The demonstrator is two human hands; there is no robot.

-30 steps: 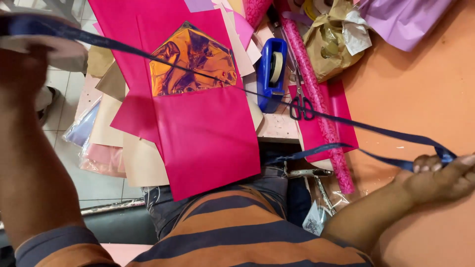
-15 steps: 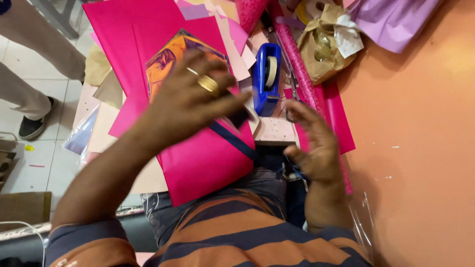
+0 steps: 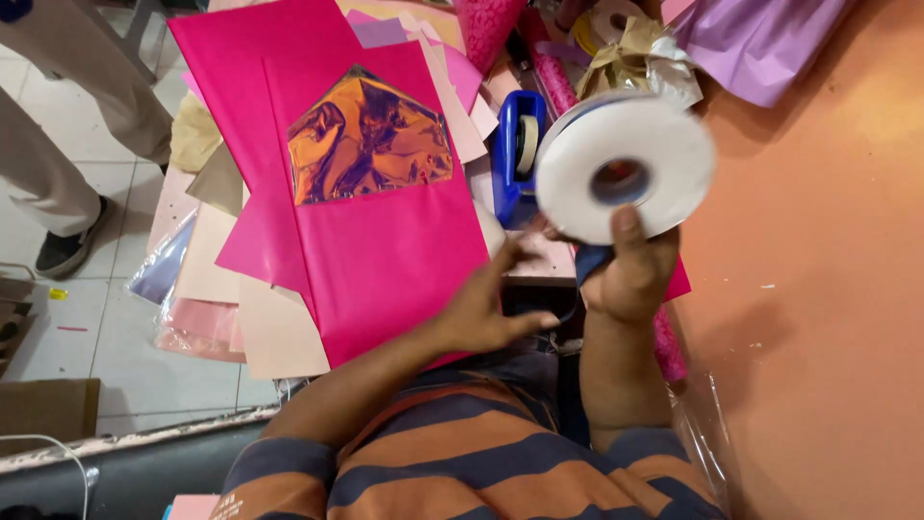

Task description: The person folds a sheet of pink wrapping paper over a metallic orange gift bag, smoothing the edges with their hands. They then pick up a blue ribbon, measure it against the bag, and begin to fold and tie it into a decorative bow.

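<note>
Over the big pink paper sheet (image 3: 385,260) with its orange foil piece (image 3: 371,140), the right hand (image 3: 630,274) gripped a white ribbon spool (image 3: 626,164) raised beside the blue tape dispenser (image 3: 515,154), while the left hand (image 3: 491,308), fingers spread and holding nothing, hovered just beside it.

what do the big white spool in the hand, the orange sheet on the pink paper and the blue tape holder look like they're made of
White spool: its flat matte face looks like cardboard or thin plastic; a dark blue ribbon edge shows at the rim. Orange sheet: probably metallic foil or cellophane, judging by its crinkles and mirror-like glare. Blue tape dispenser: likely moulded plastic, smooth and evenly coloured, with a slight sheen.
</note>
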